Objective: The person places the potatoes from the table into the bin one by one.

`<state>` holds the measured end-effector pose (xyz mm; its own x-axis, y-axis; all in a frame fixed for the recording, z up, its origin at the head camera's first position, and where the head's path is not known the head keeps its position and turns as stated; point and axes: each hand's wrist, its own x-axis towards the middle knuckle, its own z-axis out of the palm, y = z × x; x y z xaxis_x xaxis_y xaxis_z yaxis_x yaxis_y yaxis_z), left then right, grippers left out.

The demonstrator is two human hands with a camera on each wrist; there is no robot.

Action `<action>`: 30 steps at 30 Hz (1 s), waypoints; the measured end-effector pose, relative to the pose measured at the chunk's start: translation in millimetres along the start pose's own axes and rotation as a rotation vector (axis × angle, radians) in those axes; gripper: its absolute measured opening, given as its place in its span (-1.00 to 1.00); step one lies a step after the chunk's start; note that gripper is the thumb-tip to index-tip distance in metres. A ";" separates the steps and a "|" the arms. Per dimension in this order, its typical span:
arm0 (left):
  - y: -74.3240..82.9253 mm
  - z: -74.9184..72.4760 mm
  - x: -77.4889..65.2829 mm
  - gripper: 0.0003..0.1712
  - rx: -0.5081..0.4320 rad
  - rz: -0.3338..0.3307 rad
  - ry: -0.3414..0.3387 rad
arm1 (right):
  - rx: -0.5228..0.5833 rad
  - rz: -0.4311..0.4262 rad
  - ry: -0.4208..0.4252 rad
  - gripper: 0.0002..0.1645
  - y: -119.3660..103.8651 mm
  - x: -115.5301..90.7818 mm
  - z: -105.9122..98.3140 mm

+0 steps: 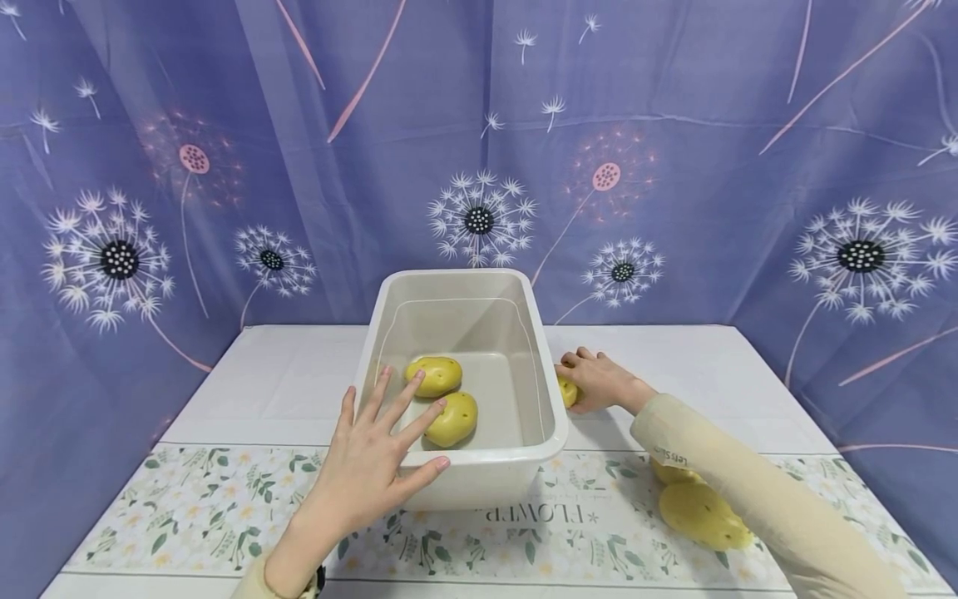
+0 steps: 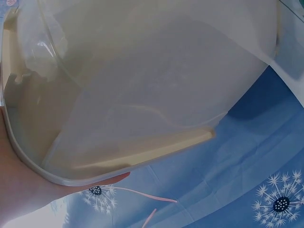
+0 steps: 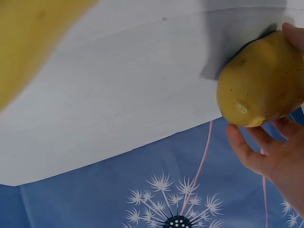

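Observation:
Two yellow potatoes lie inside a pale grey plastic tub, one behind the other. My left hand is at the tub's front left corner, fingers spread and straight over the rim, with the thumb stretched along the front. In the left wrist view the tub's rim crosses in front of that hand. Just outside the tub's right wall, my right hand grips another potato, thumb on one side and fingers on the other; in the head view the hand hides most of it.
Two more potatoes lie on the table at the right, partly behind the right sleeve. A floral strip with printed lettering runs across the white table. A blue dandelion-print cloth hangs around the back and sides.

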<state>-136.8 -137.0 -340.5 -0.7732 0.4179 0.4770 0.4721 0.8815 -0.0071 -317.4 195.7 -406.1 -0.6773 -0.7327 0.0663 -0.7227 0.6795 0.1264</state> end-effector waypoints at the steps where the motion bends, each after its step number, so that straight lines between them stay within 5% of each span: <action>1: 0.0 -0.1 0.0 -0.35 0.000 0.000 0.002 | 0.003 0.001 0.000 -0.30 0.2 0.2 0.1; 30: 0.6 0.5 0.1 -0.36 0.012 0.005 0.005 | -0.010 0.012 -0.032 -0.38 1.9 2.1 -13.6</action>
<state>-136.8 -136.3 -340.9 -0.7687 0.4216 0.4810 0.4709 0.8819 -0.0205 -318.4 195.0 -392.2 -0.6901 -0.7228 0.0364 -0.7132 0.6877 0.1355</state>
